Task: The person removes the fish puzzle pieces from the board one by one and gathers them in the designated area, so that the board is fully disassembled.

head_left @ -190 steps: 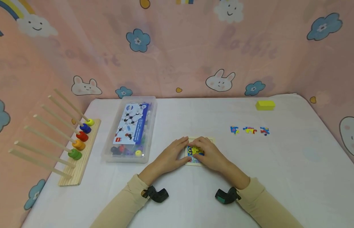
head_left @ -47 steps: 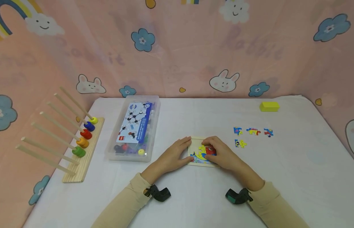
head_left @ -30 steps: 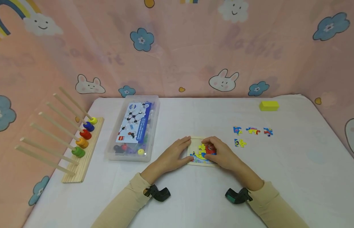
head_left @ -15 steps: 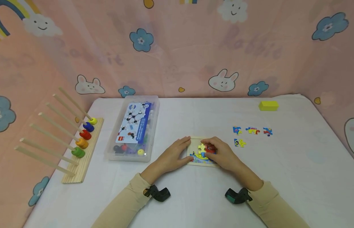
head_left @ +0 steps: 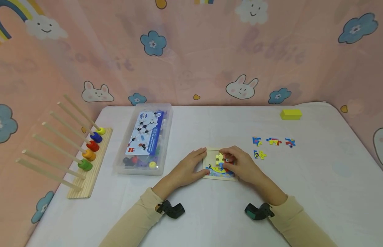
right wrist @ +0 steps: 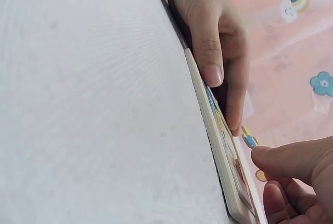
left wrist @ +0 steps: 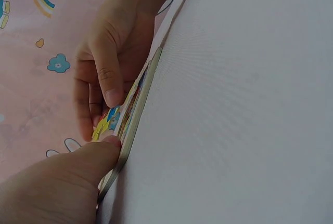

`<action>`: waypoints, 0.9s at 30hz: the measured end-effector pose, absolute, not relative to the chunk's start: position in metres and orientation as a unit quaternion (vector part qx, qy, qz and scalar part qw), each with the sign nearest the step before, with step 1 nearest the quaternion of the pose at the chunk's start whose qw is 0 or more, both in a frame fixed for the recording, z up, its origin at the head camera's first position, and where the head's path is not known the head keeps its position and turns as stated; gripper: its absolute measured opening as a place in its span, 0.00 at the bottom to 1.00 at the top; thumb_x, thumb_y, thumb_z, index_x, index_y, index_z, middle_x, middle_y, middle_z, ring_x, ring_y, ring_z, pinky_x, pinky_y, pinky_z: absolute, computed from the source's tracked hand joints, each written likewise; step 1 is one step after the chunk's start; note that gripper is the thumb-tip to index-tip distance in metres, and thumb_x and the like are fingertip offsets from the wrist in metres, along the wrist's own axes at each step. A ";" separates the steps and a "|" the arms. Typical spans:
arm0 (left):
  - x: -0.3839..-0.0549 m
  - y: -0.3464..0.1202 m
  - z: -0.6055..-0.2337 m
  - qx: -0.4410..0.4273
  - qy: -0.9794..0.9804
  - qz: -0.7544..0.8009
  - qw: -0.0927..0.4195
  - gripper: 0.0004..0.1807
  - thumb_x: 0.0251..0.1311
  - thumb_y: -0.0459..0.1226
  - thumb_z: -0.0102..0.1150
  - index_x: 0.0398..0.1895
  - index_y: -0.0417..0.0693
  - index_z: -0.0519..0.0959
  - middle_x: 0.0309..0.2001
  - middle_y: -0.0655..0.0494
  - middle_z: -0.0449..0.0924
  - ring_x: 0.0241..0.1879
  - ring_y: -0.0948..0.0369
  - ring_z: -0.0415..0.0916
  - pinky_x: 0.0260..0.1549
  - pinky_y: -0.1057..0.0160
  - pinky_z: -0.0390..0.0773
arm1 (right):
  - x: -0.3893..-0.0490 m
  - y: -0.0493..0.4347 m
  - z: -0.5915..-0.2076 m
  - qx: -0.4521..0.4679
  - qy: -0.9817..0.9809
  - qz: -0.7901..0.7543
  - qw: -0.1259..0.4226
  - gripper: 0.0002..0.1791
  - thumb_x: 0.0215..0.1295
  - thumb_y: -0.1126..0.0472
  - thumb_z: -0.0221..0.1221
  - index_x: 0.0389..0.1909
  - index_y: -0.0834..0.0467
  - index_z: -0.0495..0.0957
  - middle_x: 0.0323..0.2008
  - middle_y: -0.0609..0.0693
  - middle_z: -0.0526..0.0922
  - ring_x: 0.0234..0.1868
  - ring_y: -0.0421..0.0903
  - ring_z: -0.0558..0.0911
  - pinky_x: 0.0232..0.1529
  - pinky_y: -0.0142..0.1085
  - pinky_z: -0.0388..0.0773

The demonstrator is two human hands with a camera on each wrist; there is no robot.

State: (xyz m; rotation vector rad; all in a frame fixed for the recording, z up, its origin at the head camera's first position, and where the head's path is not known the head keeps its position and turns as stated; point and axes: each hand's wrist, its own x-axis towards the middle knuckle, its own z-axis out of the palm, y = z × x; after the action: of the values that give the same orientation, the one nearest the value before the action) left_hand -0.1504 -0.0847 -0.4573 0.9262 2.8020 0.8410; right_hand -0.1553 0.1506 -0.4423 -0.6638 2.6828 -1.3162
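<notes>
A wooden puzzle tray (head_left: 210,154) lies on the white table between the hands. Its lower part shows yellow, blue and red picture pieces. My right hand (head_left: 242,166) pinches a yellow and blue puzzle piece (head_left: 220,159) between thumb and fingers, raised a little off the tray; the same puzzle piece (right wrist: 250,138) shows at the thumb tip in the right wrist view. My left hand (head_left: 187,168) rests along the tray's left edge with its fingers extended and the thumb (left wrist: 106,154) on the rim. The right hand partly hides a red piece in the tray.
Loose puzzle pieces (head_left: 273,141) lie in two rows to the right. A yellow block (head_left: 291,114) sits at the back right. On the left stand a clear case (head_left: 142,137) of molecular model parts and a wooden peg rack (head_left: 92,168) with coloured rings.
Since the oldest frame, a yellow and blue piece has come to lie below the loose row. The right hand has since lifted another yellow and blue piece from the tray. The left hand stays put.
</notes>
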 end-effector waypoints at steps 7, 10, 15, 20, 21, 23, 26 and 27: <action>-0.150 -0.084 -0.456 0.296 0.914 0.273 0.044 0.38 0.62 0.50 0.58 0.69 0.38 0.61 0.72 0.50 0.56 0.72 0.56 0.53 0.73 0.58 0.51 | -0.158 0.163 -0.439 -0.203 0.883 -0.419 0.057 0.22 0.61 0.67 0.61 0.57 0.60 0.73 0.49 0.52 0.76 0.46 0.46 0.77 0.51 0.44 0.79; -0.149 -0.084 -0.456 0.295 0.914 0.274 0.047 0.38 0.62 0.50 0.58 0.69 0.38 0.61 0.72 0.50 0.56 0.72 0.56 0.52 0.73 0.59 0.51 | -0.160 0.175 -0.438 -0.193 0.887 -0.415 0.062 0.22 0.62 0.66 0.60 0.58 0.58 0.73 0.49 0.51 0.76 0.48 0.46 0.75 0.53 0.44 0.79; -0.149 -0.085 -0.456 0.295 0.916 0.269 0.045 0.38 0.62 0.49 0.58 0.69 0.38 0.61 0.72 0.49 0.56 0.72 0.55 0.52 0.73 0.59 0.50 | -0.161 0.203 -0.437 -0.182 0.898 -0.397 0.061 0.22 0.62 0.65 0.60 0.59 0.57 0.72 0.50 0.51 0.75 0.49 0.47 0.74 0.52 0.36 0.77; -0.148 -0.085 -0.455 0.293 0.916 0.270 0.045 0.38 0.62 0.49 0.58 0.69 0.37 0.61 0.72 0.49 0.57 0.72 0.55 0.53 0.73 0.58 0.51 | -0.160 0.232 -0.435 -0.166 0.908 -0.380 0.061 0.23 0.63 0.66 0.58 0.60 0.57 0.71 0.51 0.51 0.75 0.50 0.47 0.73 0.49 0.19 0.71; -0.148 -0.085 -0.455 0.292 0.916 0.270 0.045 0.38 0.62 0.49 0.58 0.69 0.37 0.61 0.72 0.49 0.57 0.72 0.55 0.52 0.73 0.58 0.51 | -0.161 0.238 -0.435 -0.162 0.910 -0.377 0.061 0.23 0.63 0.66 0.58 0.60 0.58 0.71 0.51 0.51 0.75 0.51 0.47 0.73 0.48 0.15 0.69; -0.149 -0.084 -0.455 0.292 0.916 0.271 0.045 0.38 0.62 0.49 0.58 0.69 0.38 0.61 0.72 0.49 0.57 0.72 0.55 0.52 0.73 0.59 0.50 | -0.160 0.249 -0.434 -0.158 0.914 -0.369 0.064 0.23 0.64 0.66 0.58 0.61 0.58 0.70 0.53 0.52 0.74 0.52 0.47 0.72 0.47 0.12 0.66; -0.149 -0.084 -0.456 0.292 0.915 0.273 0.045 0.38 0.62 0.49 0.58 0.69 0.38 0.61 0.72 0.49 0.56 0.72 0.56 0.52 0.73 0.59 0.50 | -0.159 0.267 -0.434 -0.154 0.917 -0.362 0.060 0.23 0.65 0.64 0.58 0.61 0.58 0.70 0.54 0.54 0.73 0.52 0.41 0.70 0.47 0.09 0.63; -0.149 -0.083 -0.456 0.293 0.915 0.273 0.045 0.38 0.62 0.49 0.58 0.69 0.38 0.61 0.72 0.49 0.56 0.72 0.56 0.52 0.73 0.59 0.49 | -0.159 0.272 -0.434 -0.154 0.918 -0.361 0.058 0.23 0.65 0.62 0.58 0.61 0.58 0.70 0.54 0.54 0.73 0.52 0.37 0.70 0.47 0.08 0.63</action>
State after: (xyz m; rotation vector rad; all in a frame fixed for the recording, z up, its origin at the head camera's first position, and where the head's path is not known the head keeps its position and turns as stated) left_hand -0.1493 -0.0832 -0.4560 0.8944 2.7954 0.8345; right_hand -0.1590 0.2720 -0.4338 -0.4659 2.7818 -1.0943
